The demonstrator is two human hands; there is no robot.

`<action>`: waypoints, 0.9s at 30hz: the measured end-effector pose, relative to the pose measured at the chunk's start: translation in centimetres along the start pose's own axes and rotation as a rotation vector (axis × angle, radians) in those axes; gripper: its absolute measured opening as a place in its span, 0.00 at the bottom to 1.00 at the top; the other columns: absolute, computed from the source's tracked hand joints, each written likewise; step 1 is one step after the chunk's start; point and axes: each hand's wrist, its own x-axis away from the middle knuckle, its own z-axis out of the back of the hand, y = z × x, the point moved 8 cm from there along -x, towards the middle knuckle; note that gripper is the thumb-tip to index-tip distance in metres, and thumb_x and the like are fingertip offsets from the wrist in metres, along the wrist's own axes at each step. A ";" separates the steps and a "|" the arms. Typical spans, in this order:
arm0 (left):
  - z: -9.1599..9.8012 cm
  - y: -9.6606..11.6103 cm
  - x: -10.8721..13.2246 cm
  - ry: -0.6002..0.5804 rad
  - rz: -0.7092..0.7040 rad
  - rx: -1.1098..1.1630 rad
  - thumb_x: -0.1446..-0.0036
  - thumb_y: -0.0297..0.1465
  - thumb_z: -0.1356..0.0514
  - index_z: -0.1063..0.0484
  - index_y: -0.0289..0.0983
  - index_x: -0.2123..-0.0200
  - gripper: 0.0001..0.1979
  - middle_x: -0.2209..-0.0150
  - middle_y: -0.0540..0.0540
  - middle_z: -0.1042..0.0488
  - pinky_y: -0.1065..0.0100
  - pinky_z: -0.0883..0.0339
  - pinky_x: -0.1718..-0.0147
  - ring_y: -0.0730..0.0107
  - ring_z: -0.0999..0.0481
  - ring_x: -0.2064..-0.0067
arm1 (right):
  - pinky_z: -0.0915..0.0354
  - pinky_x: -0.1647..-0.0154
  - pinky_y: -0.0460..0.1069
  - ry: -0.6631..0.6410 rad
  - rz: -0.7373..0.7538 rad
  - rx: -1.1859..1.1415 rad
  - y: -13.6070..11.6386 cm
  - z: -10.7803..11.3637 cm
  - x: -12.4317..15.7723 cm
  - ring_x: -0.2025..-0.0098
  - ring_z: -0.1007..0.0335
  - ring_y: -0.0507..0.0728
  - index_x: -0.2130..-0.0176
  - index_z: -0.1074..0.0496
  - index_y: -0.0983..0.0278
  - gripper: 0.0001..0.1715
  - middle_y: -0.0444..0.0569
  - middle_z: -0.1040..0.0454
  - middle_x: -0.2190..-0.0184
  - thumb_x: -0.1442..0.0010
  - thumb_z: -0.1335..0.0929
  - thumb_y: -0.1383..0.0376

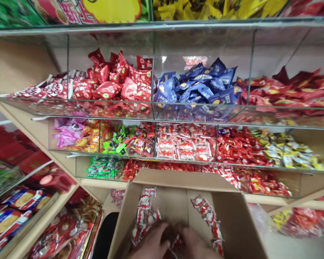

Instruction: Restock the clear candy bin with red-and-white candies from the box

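Low in the head view, both hands are inside an open cardboard box (230, 216). My left hand (152, 241) is curled inward, its fingers closed at a dark reddish thing blurred by motion. Facing it is my right hand (194, 242), also bent inward and smeared, close to the same spot. What lies between the hands is too blurred to name. Strips of red-and-white wrapped candies (144, 210) lie along the left inside of the box. More red-and-white wrapped candies (209, 217) run down the right side.
Ahead stands a tiered shelf with clear-walled bins: red packets (108, 77), blue packets (197, 84), red-and-white candies (185, 142) and green-wrapped candies (104, 167). Packaged goods (13, 212) fill the slanted rack at left. Bagged items (302, 223) lie below the shelf at right.
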 end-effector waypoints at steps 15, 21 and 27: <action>9.3 14.0 3.9 0.165 -0.280 0.797 0.53 0.37 0.39 0.24 0.37 0.64 0.13 0.73 0.49 0.27 0.74 0.42 0.75 0.75 0.34 0.73 | 0.45 0.77 0.43 0.513 0.205 -0.927 -8.2 13.3 5.9 0.78 0.45 0.47 0.75 0.33 0.65 0.12 0.40 0.36 0.81 0.50 0.32 0.58; 8.4 14.7 4.2 0.135 -0.250 1.119 0.52 0.36 0.38 0.25 0.35 0.70 0.10 0.72 0.47 0.26 0.75 0.42 0.75 0.75 0.30 0.71 | 0.41 0.76 0.45 0.613 0.285 -1.043 -9.0 13.5 6.9 0.77 0.40 0.49 0.74 0.32 0.64 0.10 0.42 0.33 0.80 0.47 0.34 0.60; 8.4 16.6 5.0 -0.008 -0.271 1.391 0.47 0.36 0.42 0.34 0.38 0.55 0.15 0.63 0.45 0.26 0.71 0.37 0.67 0.71 0.27 0.64 | 0.35 0.63 0.51 0.984 0.716 -0.130 -12.8 14.9 11.3 0.61 0.32 0.55 0.62 0.28 0.58 0.15 0.49 0.28 0.63 0.48 0.34 0.73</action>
